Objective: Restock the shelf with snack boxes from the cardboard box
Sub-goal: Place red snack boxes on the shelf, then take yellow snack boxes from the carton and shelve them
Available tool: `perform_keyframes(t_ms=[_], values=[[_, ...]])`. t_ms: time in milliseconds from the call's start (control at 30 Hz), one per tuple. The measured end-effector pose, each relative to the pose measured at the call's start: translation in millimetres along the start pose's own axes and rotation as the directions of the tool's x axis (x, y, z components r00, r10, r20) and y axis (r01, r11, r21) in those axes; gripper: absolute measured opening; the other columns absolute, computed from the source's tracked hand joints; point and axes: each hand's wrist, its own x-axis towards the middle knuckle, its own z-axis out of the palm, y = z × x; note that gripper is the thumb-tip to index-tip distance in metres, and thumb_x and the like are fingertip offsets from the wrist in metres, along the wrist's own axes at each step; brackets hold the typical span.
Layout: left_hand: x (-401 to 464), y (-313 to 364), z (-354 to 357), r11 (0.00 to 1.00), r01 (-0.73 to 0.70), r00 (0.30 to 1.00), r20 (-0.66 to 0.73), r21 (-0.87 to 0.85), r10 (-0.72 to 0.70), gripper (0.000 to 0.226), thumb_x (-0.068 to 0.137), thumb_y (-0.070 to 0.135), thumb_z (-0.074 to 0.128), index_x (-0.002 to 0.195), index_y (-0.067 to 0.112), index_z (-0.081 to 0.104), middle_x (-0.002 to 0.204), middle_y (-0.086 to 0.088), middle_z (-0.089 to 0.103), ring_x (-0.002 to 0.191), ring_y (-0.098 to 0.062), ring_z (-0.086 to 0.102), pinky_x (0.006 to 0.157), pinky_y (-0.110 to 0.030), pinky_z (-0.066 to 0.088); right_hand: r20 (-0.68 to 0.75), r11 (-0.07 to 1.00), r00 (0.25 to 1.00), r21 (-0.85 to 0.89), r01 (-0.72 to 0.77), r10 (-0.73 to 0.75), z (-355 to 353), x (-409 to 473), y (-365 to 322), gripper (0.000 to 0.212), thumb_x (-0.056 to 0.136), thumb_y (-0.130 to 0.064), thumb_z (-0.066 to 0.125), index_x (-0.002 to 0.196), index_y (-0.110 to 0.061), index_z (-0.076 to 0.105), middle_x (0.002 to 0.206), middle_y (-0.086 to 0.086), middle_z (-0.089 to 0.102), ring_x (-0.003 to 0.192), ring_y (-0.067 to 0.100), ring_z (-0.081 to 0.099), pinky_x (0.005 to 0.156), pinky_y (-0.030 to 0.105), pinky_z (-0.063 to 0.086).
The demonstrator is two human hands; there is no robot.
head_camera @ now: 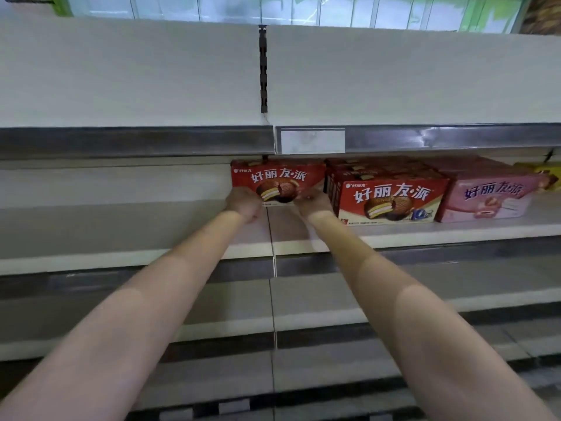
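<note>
A red snack box [277,177] stands upright far back on the middle shelf [121,226], its front facing me. My left hand [244,203] holds its lower left edge and my right hand [314,202] holds its lower right edge; the fingers are mostly hidden behind the hands. Just to its right stand stacked red snack boxes [391,196] of the same kind, nearer the shelf front. The cardboard box is out of view.
A pink snack box [488,199] stands right of the red stack, and a yellow package [546,174] shows at the far right. The top shelf [136,80] overhangs the boxes, with a white price label [312,141] on its rail. Lower shelves [212,302] run below my arms.
</note>
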Motion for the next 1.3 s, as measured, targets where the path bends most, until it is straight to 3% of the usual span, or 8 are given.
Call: perform_keyframes(t_ms=[167,300,533,733,867,967,1067,1300], values=[[-36.6,17.3,41.9,0.97,-0.209,0.977,0.079,0.124,0.2,0.016,0.086,0.002,0.061,0.094,0.005,0.074,0.097,-0.015,0.073,0.09,-0.03,0.069,0.082,-0.035,0.056,-0.137,0.981,0.972,-0.059,0.184,-0.19,-22.9,-51.7,10.2,0.013,0.087,-0.007,0.064,0.098,-0.009,0.071,0.098,0.008,0.072,0.093,0.025,0.068,0.079,0.029,0.052],[-77.5,40.5,74.2,0.936,-0.344,0.923,0.208,0.069,0.324,0.013,0.088,-0.001,0.061,0.082,0.01,0.067,0.078,-0.011,0.063,0.068,-0.023,0.059,0.054,-0.013,0.044,-0.298,0.953,0.909,-0.172,0.248,-0.29,-68.0,-101.0,18.6,0.013,0.084,0.0,0.06,0.091,-0.007,0.068,0.084,0.002,0.067,0.08,0.02,0.062,0.066,0.021,0.038],[-182.8,33.7,153.8,0.891,-0.451,0.73,0.553,-0.053,0.402,0.013,0.082,0.015,0.065,0.069,0.014,0.062,0.062,-0.009,0.065,0.058,-0.026,0.066,0.057,-0.033,0.053,-0.593,0.977,0.801,-0.206,-0.059,-0.077,-132.3,-222.6,67.4,0.012,0.088,-0.008,0.06,0.097,-0.006,0.068,0.095,0.012,0.071,0.094,0.029,0.064,0.082,0.032,0.045],[-308.3,-28.0,203.0,0.817,-0.572,0.445,0.81,-0.07,0.381,0.016,0.081,0.0,0.062,0.068,0.01,0.062,0.069,-0.013,0.064,0.076,-0.034,0.065,0.062,-0.03,0.048,-0.69,0.905,0.697,-0.146,-0.4,0.197,-162.2,-382.0,133.5,0.023,0.095,-0.013,0.059,0.117,-0.006,0.063,0.094,0.0,0.064,0.094,0.024,0.058,0.079,0.025,0.041],[-394.4,-56.6,225.3,0.768,-0.621,0.256,0.885,-0.157,0.388,0.017,0.082,0.007,0.065,0.073,0.02,0.06,0.075,-0.003,0.062,0.077,-0.024,0.062,0.062,-0.027,0.045,-0.786,0.812,0.527,-0.056,-0.581,0.323,-164.3,-483.3,174.3,0.02,0.089,-0.003,0.06,0.108,-0.002,0.066,0.089,0.001,0.06,0.084,0.018,0.055,0.069,0.02,0.043],[-461.1,-70.4,235.7,0.747,-0.617,0.092,0.92,-0.247,0.381,0.011,0.085,0.002,0.063,0.084,0.013,0.065,0.083,-0.012,0.066,0.082,-0.024,0.062,0.062,-0.02,0.046,-0.846,0.752,0.376,0.044,-0.658,0.378,-171.0,-550.4,191.8,0.015,0.084,-0.003,0.061,0.095,-0.01,0.068,0.084,0.001,0.065,0.084,0.02,0.06,0.072,0.025,0.045],[-518.6,-80.7,243.1,0.705,-0.652,-0.004,0.931,-0.279,0.365,0.015,0.086,0.013,0.065,0.098,0.008,0.072,0.097,-0.012,0.072,0.095,-0.027,0.067,0.081,-0.031,0.051,-0.879,0.692,0.224,0.152,-0.706,0.421,-178.7,-616.3,206.5,0.014,0.086,-0.007,0.06,0.097,-0.011,0.068,0.092,0.005,0.069,0.091,0.021,0.063,0.075,0.025,0.043],[-628.9,-101.0,253.5,0.636,-0.682,-0.192,0.928,-0.36,0.319,0.016,0.087,0.012,0.058,0.096,0.012,0.072,0.094,-0.005,0.072,0.092,-0.025,0.066,0.081,-0.036,0.055,-0.876,0.628,-0.006,0.35,-0.696,0.482,-193.8,-731.9,227.6,0.009,0.092,-0.015,0.061,0.092,-0.024,0.063,0.093,-0.005,0.066,0.088,0.014,0.061,0.071,0.027,0.046]])
